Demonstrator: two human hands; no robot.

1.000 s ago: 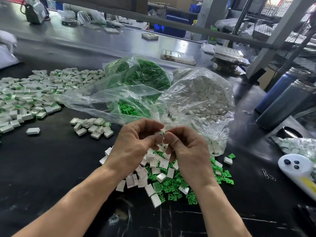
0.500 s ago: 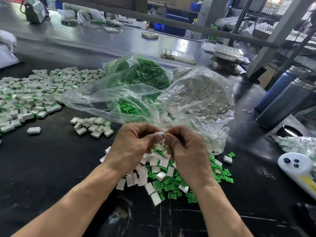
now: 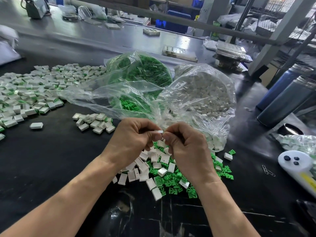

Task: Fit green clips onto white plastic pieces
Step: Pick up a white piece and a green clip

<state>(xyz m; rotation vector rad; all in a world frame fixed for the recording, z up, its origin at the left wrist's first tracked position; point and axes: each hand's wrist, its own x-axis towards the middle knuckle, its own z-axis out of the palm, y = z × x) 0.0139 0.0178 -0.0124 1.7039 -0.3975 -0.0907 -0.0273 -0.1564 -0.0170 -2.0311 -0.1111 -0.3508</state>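
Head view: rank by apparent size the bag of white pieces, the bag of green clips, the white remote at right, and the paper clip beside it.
1-2. Bag of white pieces and bag of green clips: look alike, both crumpled and overlapping, so unranked.
3. White remote, partly cut off at the frame edge.
4. Paper clip, clearly smallest.

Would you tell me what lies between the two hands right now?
In the head view, one white plastic piece sits pinched between the fingertips of the left hand and right hand.
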